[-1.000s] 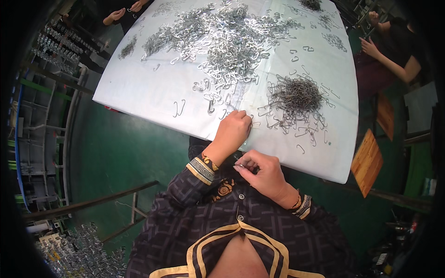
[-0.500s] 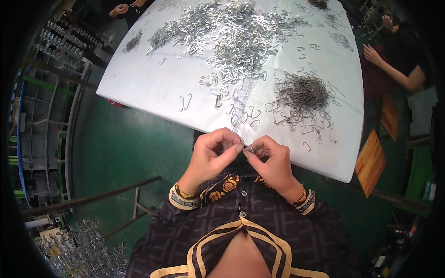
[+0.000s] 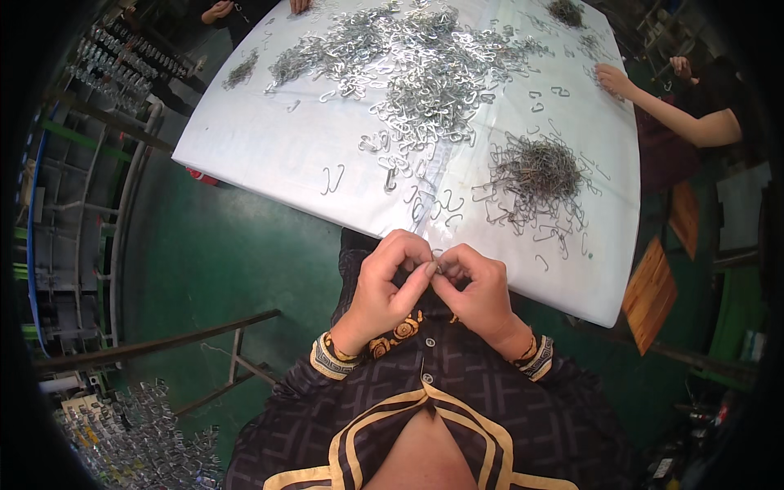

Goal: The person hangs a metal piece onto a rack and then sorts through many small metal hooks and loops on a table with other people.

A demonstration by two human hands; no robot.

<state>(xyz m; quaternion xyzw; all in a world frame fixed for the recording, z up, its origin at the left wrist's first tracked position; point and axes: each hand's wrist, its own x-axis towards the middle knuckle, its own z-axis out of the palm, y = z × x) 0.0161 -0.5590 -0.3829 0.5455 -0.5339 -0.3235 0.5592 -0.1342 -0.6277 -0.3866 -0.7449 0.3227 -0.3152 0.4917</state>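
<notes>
My left hand (image 3: 390,282) and my right hand (image 3: 478,290) meet just off the near edge of a white table (image 3: 253,147), fingertips pinched together on a small metal wire clip (image 3: 438,265). Most of the clip is hidden by my fingers. On the table just beyond my hands lie loose bent wire hooks (image 3: 331,178). A dark tangled pile of thin wire pieces (image 3: 539,171) sits to the right. A large spread of shiny metal clips (image 3: 416,69) covers the far middle of the table.
Another person's arm (image 3: 661,102) reaches onto the table at the far right. Other hands (image 3: 216,10) show at the far left edge. A wooden stool (image 3: 649,294) stands at the right, metal racks (image 3: 73,204) at the left, and a bin of metal clips (image 3: 139,433) at the lower left.
My left hand left the table, where it had been picking among the loose hooks, and came back to join my right hand; both now pinch the clip together.
</notes>
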